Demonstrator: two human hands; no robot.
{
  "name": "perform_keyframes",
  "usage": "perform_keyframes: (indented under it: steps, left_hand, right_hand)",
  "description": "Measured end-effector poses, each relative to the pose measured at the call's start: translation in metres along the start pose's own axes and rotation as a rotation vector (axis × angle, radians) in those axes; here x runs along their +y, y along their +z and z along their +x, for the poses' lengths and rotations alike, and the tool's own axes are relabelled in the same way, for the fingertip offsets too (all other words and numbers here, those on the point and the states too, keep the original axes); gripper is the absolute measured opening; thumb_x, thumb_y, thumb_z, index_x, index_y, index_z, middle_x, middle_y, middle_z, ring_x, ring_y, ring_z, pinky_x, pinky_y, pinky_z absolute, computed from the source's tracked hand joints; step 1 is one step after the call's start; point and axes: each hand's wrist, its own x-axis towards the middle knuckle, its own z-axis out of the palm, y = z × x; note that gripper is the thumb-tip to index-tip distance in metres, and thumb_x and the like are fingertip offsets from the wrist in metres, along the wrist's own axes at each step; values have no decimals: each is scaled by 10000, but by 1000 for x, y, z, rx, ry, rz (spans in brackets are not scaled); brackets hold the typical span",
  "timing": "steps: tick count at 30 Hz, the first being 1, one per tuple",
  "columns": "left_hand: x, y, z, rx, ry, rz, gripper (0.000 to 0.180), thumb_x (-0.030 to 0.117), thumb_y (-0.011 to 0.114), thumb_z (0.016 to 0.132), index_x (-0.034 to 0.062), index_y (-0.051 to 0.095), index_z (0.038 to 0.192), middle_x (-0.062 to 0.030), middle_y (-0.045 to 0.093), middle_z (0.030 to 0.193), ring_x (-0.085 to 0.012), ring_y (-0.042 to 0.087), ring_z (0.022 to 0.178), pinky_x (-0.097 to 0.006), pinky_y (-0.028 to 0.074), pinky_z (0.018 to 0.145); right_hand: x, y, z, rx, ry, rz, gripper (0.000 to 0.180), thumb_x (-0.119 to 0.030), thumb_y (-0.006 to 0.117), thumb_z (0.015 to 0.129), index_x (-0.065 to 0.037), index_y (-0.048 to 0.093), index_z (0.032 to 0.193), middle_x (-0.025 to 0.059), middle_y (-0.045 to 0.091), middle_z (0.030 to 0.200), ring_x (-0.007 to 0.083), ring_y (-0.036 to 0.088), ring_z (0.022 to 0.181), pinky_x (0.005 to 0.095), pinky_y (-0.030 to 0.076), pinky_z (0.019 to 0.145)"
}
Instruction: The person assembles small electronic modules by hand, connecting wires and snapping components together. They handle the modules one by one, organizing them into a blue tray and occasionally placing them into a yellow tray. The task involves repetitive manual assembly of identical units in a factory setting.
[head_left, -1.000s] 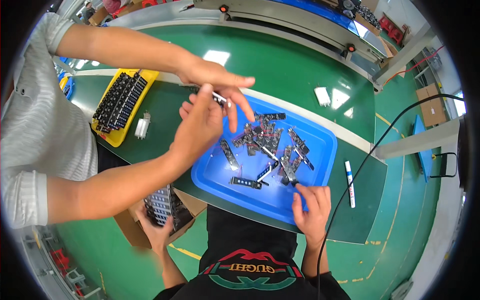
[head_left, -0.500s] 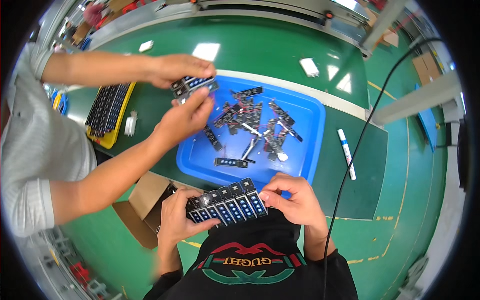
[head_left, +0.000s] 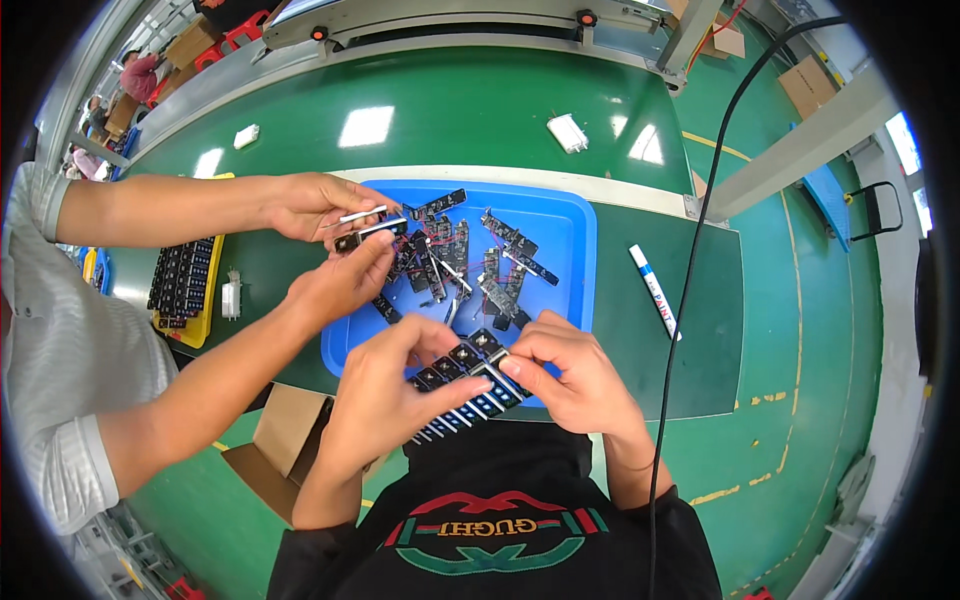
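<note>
My left hand (head_left: pixel 388 385) is wrapped round a row of black strip modules with bluish lens faces (head_left: pixel 462 378), held just beyond my shirt front. At the row's right end my right hand (head_left: pixel 572 375) pinches the last module between thumb and fingers. Just past my hands lies a blue plastic tray (head_left: pixel 588 262) with a tangle of loose black circuit strips (head_left: pixel 510 240) and thin wires inside. Over its left side, a co-worker's hands (head_left: pixel 325 225) hold one black module (head_left: pixel 375 234) and a thin white strip.
A yellow tray (head_left: pixel 206 325) packed with similar modules stands at left, beside a small white block (head_left: pixel 231 295). A white-and-blue marker (head_left: pixel 655 292) lies right of the blue tray. A black cable (head_left: pixel 690 275) hangs down on the right. Below the table edge, an open cardboard box (head_left: pixel 285 425).
The view has shifted, so the table sits further left. My hands have tilted the module row, and my left fingers have moved toward its right end. The co-worker's hands have turned their module.
</note>
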Motion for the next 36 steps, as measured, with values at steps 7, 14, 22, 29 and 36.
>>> perform_keyframes:
  steps: [7, 14, 22, 29, 36]
  left_hand:
    - [-29, 3, 26, -395, -249, -465, 219, 160, 772, 804, -5, 659, 893, 28, 606, 718, -35, 483, 653, -236, 398, 564]
    - [-43, 12, 26, -325, -240, -613, 135, 123, 699, 869, 3, 647, 902, 0, 640, 765, -53, 562, 699, -224, 459, 632]
    - [-51, 3, 26, -314, -229, -612, 309, 93, 675, 875, 3, 521, 1128, -27, 572, 956, -79, 544, 879, -246, 452, 755]
    - [-55, 2, 24, -385, -342, -762, 181, 52, 736, 823, -20, 623, 943, -23, 663, 826, -57, 580, 732, -226, 472, 644]
    - [-52, 1, 29, -295, -339, -709, 217, 64, 741, 820, -3, 590, 961, -17, 640, 818, -53, 569, 744, -217, 460, 653]
  right_hand:
    - [4, -1, 17, -23, -26, -46, 220, -191, 587, 931, -7, 615, 816, 89, 576, 705, 225, 528, 691, 345, 418, 644]
    - [22, 1, 29, -82, 513, 338, 359, -302, 516, 984, 29, 636, 910, 45, 613, 777, 138, 547, 757, 308, 447, 703]
    - [14, 11, 36, -25, -22, -177, 161, -206, 728, 811, -55, 677, 789, 45, 571, 722, 232, 494, 748, 360, 392, 698]
    - [31, 21, 33, -98, 360, 391, 243, -244, 618, 913, -33, 660, 799, 69, 531, 669, 219, 479, 685, 318, 395, 698]
    - [36, 27, 39, 307, 23, -243, 244, -274, 635, 892, -34, 670, 913, 77, 611, 832, 276, 526, 841, 364, 407, 780]
